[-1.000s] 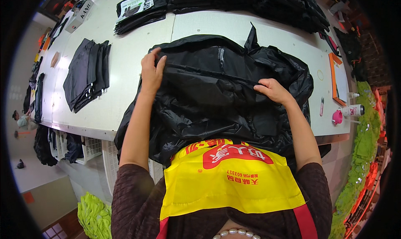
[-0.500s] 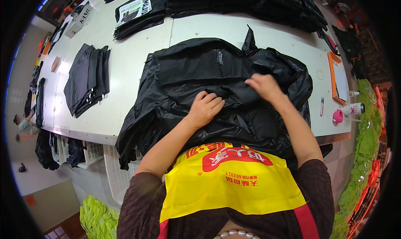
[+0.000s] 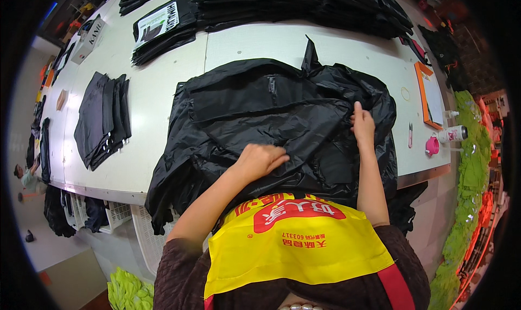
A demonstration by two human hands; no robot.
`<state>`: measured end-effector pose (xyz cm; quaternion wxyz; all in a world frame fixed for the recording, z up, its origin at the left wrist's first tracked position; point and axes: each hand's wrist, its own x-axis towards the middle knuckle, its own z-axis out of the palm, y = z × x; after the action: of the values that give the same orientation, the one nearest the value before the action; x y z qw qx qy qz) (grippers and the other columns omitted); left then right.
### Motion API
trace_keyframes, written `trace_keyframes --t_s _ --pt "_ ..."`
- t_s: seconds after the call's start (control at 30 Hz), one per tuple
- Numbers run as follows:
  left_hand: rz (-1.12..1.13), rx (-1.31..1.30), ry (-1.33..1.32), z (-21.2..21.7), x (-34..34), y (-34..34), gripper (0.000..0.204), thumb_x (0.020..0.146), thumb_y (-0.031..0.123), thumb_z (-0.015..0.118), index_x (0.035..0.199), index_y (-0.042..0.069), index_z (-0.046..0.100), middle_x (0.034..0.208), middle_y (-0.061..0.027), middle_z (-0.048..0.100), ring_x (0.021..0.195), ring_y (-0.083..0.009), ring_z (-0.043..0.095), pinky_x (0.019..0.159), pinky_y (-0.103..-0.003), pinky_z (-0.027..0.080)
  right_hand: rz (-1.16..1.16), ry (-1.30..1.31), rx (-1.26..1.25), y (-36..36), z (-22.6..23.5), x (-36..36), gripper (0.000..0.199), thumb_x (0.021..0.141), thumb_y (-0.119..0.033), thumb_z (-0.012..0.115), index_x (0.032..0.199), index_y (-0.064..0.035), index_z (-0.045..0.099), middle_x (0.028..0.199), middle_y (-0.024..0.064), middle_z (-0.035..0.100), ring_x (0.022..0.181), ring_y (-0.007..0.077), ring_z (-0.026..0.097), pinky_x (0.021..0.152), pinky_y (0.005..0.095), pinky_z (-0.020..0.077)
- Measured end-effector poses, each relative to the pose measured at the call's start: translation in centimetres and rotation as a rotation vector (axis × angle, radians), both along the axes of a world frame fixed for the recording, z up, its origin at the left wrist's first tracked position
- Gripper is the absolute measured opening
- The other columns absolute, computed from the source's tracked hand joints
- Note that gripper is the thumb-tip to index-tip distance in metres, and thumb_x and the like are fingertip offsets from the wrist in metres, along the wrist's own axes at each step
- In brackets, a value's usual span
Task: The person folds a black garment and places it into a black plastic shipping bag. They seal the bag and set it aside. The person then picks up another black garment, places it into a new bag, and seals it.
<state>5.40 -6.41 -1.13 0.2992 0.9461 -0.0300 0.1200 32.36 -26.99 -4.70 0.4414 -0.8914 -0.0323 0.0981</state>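
A shiny black garment (image 3: pixel 233 120), much like a jacket, lies rumpled across the table in front of me, its lower part hanging over the near edge. A short light-marked strip (image 3: pixel 272 90) shows on its upper panel. My left hand (image 3: pixel 258 161) rests on the middle of the cloth, fingers closed on a fold, thumb toward the right. My right hand (image 3: pixel 364 128) is at the garment's right part, beside the end of a fold. Its fingers are partly bent and apart, the index stretched upward; contact with the cloth is unclear.
Folded black garments (image 3: pixel 103 117) lie at left. Black bagged stacks (image 3: pixel 293 6) line the far side. At right are an orange-edged tray (image 3: pixel 430 96), a pen-like tool (image 3: pixel 410 135), a pink cup-shaped item (image 3: pixel 432 145) and a bottle (image 3: pixel 453 133). White crates (image 3: pixel 116 215) stand below.
My right hand has moved right, and the front fold now stretches flatter and farther right. My left hand has shifted slightly lower on the cloth. The whole view has shifted a little.
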Motion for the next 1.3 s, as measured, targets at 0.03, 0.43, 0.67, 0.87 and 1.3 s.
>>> trace_keyframes --t_s 0.03,0.43,0.67,0.87,1.3 --pt "0.035 0.057 -0.046 0.2 1.2 0.2 0.017 0.082 0.023 0.064 0.085 0.007 0.066 0.071 -0.0098 0.065 0.064 -0.0259 0.064 0.056 -0.033 0.050 -0.077 0.441 0.188 1.4 2.4 -0.8 0.053 0.084 -0.053 0.056 0.095 -0.0016 0.060 0.089 0.0085 0.064 0.079 0.0246 0.060 0.074 0.0380 0.0469" --pt "0.033 0.228 -0.015 -3.4 6.0 0.1 0.088 0.068 0.059 0.065 0.137 0.011 0.037 0.143 -0.0176 0.029 0.134 -0.0358 0.024 0.103 -0.059 0.020 0.428 0.319 1.034 6.5 8.7 0.5 0.035 0.089 0.000 0.048 0.123 0.0049 0.049 0.115 0.0104 0.060 0.103 0.0165 0.057 0.091 0.0299 0.0445" --pt "0.062 0.230 0.030 -3.8 6.1 -0.6 0.090 0.066 0.063 0.063 0.137 0.014 0.037 0.144 -0.0151 0.029 0.134 -0.0328 0.023 0.102 -0.061 0.019 0.359 0.429 1.172 4.7 6.5 1.7 0.039 0.087 0.002 0.046 0.127 0.0000 0.048 0.120 0.0113 0.057 0.108 0.0201 0.056 0.095 0.0336 0.0443" --pt "0.128 -0.019 -0.071 -2.8 7.1 -0.7 0.078 0.069 0.050 0.070 0.129 0.007 0.046 0.134 -0.0176 0.041 0.126 -0.0340 0.037 0.102 -0.056 0.023 0.382 0.271 1.016 5.5 7.5 0.8 0.039 0.088 0.001 0.047 0.127 0.0033 0.047 0.119 0.0108 0.057 0.107 0.0177 0.056 0.095 0.0301 0.0417" --pt "0.466 -0.757 -0.202 7.2 18.5 -0.9 0.025 0.079 0.015 0.070 0.093 -0.003 0.062 0.074 -0.0029 0.062 0.065 -0.0068 0.055 0.058 -0.022 0.046 0.675 -0.287 0.411 5.5 10.2 -3.6 0.035 0.086 -0.005 0.055 0.120 0.0044 0.052 0.111 0.0169 0.062 0.102 0.0192 0.060 0.088 0.0290 0.0456"
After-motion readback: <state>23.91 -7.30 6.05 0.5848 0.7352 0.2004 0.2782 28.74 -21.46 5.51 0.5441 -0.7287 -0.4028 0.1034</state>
